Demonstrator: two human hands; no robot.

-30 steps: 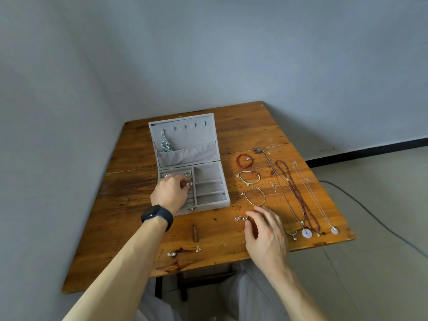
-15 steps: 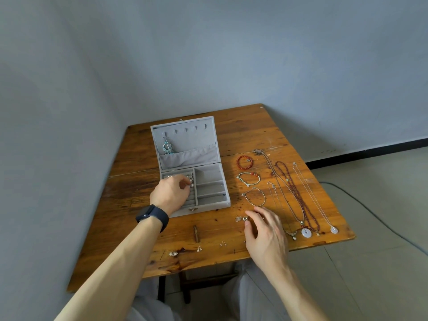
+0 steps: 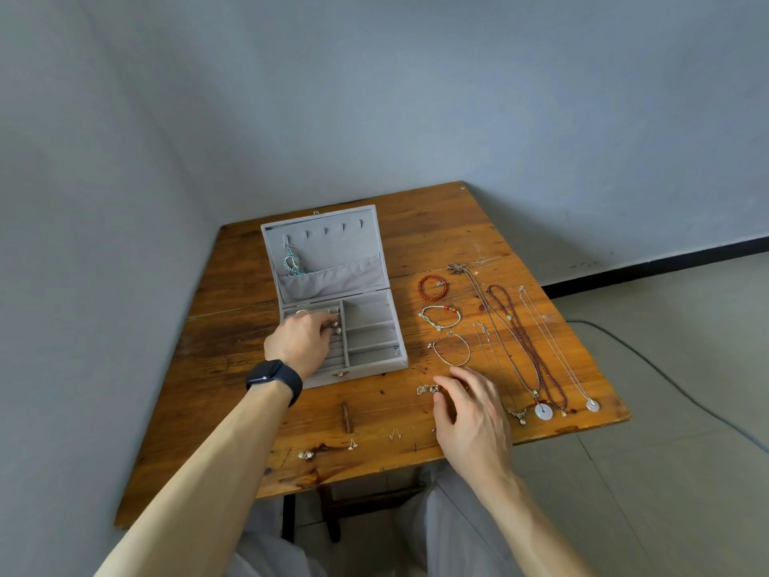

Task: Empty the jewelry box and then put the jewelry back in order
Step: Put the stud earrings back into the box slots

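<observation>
Two bare hands work over a wooden table (image 3: 437, 243) set into a corner of grey walls. Toward the table's left side a grey jewelry box (image 3: 374, 339) stands open, its lid (image 3: 328, 247) tilted back; a turquoise pendant (image 3: 293, 263) hangs from a hook inside the lid above a fabric pocket. The left hand (image 3: 300, 342), with a dark watch (image 3: 275, 378) on its wrist, reaches into the box's left compartment of ring rolls, fingers curled down onto small rings (image 3: 335, 320) there; whether it actually pinches one cannot be told. The compartments on the box's right half look bare.

Near the front edge lie small earrings (image 3: 307, 454), more studs (image 3: 395, 434) and a dark knot in the wood.

Just right of the box, three bracelets run in a column from back to front: a red bead bracelet (image 3: 432, 287), a pale green cord bracelet (image 3: 441, 317) and a thin silver bangle (image 3: 452, 349). The right hand (image 3: 472, 414) rests near the front edge, fingers loosely spread and open, its fingertips touching a small sparkling piece (image 3: 426, 388) without gripping it.

Toward the right edge, several necklaces lie stretched from back to front: a brown cord with a pale disc pendant (image 3: 543, 411), a dark red bead strand (image 3: 524, 343) and a fine silver chain (image 3: 553, 351) ending in a small round pendant.
</observation>
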